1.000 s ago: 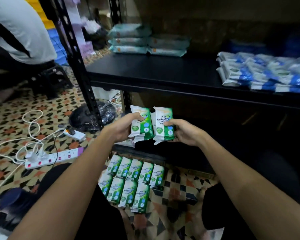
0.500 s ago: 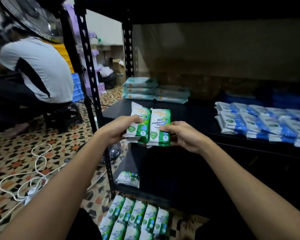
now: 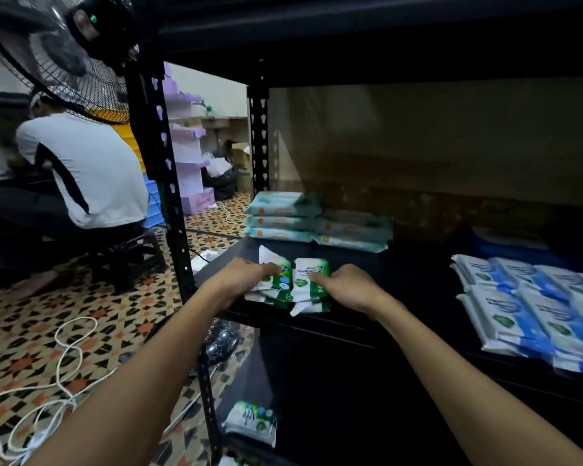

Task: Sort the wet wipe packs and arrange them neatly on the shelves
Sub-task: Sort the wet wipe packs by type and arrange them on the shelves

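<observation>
Nearest the camera, one green pack [image 3: 251, 421] lay alone on the lower shelf [image 3: 317, 415], apart from the rest. Above it, at the front edge of the middle shelf [image 3: 367, 274], the left hand [image 3: 239, 280] held one small stack of green wipe packs [image 3: 272, 280], and the right hand [image 3: 345, 285] held the second stack [image 3: 310, 284] just beside it; each grip had a thumb over the top pack and fingers curled at the outer side. The stacks looked to be touching the shelf, their lower packs splayed out of line.

To place them well, the hands needed to square each stack first, then slide both back from the lip, edges parallel to it and sides touching. Letting go one hand at a time would likely stop the slippery packs fanning out.

Further back, the pale teal packs [image 3: 283, 216] sat stacked at the rear left, and the blue packs [image 3: 532, 304] lay in rows to the right, so the green group probably belonged in the open stretch between them.
</observation>
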